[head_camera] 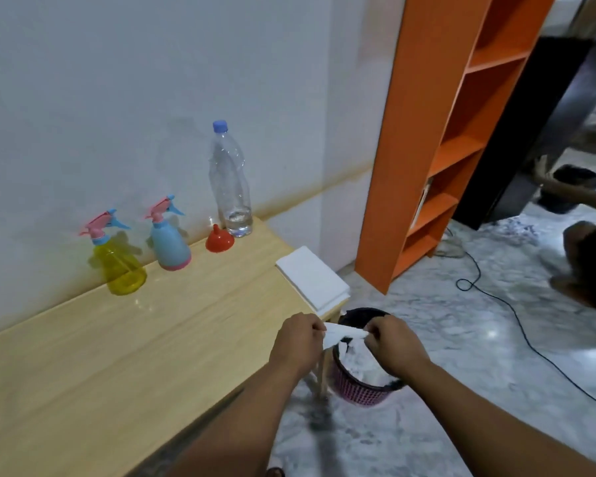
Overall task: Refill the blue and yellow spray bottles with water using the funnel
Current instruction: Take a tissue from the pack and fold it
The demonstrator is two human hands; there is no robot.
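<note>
Both hands (348, 342) pinch a white tissue (341, 333) over the bin (362, 390)

Glossy wooden table (83, 366); clear plastic water bottle (228, 180).

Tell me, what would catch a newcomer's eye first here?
Probably the two hands, left hand and right hand, pinching a white tissue over a pink wastebasket beside the table. Next, the row along the wall: yellow spray bottle, blue spray bottle, red funnel and a nearly empty water bottle.
</note>
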